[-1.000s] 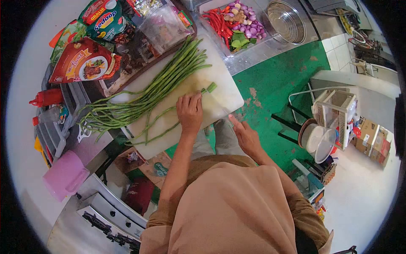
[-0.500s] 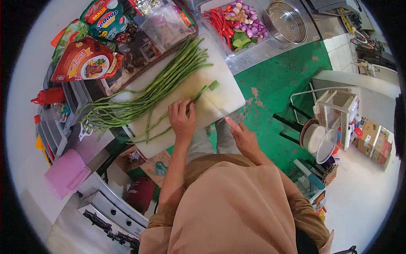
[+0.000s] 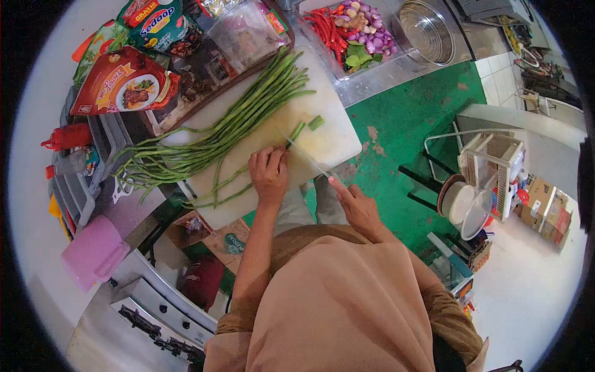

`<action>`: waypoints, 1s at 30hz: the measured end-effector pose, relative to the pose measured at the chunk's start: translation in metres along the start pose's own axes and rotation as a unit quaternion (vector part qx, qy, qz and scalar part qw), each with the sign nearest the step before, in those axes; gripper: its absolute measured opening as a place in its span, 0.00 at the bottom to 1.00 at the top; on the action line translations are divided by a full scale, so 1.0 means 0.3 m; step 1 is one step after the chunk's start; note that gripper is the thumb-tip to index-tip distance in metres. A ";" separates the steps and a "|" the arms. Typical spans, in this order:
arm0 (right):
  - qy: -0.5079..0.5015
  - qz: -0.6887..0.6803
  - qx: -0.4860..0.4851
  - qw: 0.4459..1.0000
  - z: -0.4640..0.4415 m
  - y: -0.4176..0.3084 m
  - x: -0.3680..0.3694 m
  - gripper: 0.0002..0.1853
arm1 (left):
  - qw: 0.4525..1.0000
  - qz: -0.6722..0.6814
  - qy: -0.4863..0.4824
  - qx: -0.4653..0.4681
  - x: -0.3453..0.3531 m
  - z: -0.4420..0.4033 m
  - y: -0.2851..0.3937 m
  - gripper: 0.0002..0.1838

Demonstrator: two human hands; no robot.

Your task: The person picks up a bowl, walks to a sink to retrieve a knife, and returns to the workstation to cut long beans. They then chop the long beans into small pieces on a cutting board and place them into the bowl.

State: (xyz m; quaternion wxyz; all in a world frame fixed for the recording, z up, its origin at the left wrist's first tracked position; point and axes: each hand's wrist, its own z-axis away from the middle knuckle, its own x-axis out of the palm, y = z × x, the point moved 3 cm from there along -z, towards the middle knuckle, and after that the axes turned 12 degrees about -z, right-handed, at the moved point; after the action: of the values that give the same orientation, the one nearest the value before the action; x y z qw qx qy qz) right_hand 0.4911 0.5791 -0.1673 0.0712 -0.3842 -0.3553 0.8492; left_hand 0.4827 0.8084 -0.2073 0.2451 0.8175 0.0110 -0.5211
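A thin bunch of long green beans [image 3: 289,142] is pinned to the white cutting board [image 3: 338,133] under the curled fingers of my left hand [image 3: 269,173]. My right hand [image 3: 358,208] grips a knife [image 3: 313,160], its handle mostly hidden in the fist. The blade lies slantwise across the beans, just beyond my left fingertips. Past the blade is a short length of bean [image 3: 298,131], and farther off a small cluster of cut bean pieces [image 3: 316,122]. A large pile of uncut long beans [image 3: 211,146] stretches over the board's left side.
At the back, a clear tray [image 3: 339,73] holds red chillies, shallots and green leaves, beside metal bowls [image 3: 427,34]. Food packets [image 3: 127,84] lie at the upper left. A pink container [image 3: 96,254] and a stove [image 3: 161,310] are lower left; a stool [image 3: 458,201] stands right.
The knife has shifted left, so its blade now crosses the held beans near my left fingers. My left hand has barely moved.
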 end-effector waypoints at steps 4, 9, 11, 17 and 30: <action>0.005 -0.015 -0.010 1.000 0.009 0.005 -0.008 0.31 | 1.000 0.016 -0.005 -0.005 0.010 -0.001 -0.008 0.11; -0.004 0.000 -0.009 1.000 -0.006 0.015 -0.024 0.33 | 1.000 0.014 -0.015 -0.005 0.018 0.004 -0.018 0.10; 0.006 -0.002 -0.014 1.000 -0.015 0.019 -0.017 0.34 | 1.000 0.018 -0.013 -0.003 0.011 -0.003 -0.013 0.11; 0.025 0.018 -0.016 0.999 -0.037 -0.011 -0.014 0.33 | 1.000 0.007 -0.007 0.004 0.007 -0.005 -0.006 0.11; 0.048 -0.048 -0.013 0.998 0.006 0.006 -0.042 0.28 | 0.999 -0.009 -0.036 -0.014 0.010 -0.048 0.023 0.15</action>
State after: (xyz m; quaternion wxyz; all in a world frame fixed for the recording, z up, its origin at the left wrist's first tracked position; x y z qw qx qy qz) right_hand 0.4989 0.5719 -0.1599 0.1236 -0.4077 -0.3800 0.8210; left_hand 0.4982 0.8075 -0.2022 0.2523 0.7944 0.0167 -0.5522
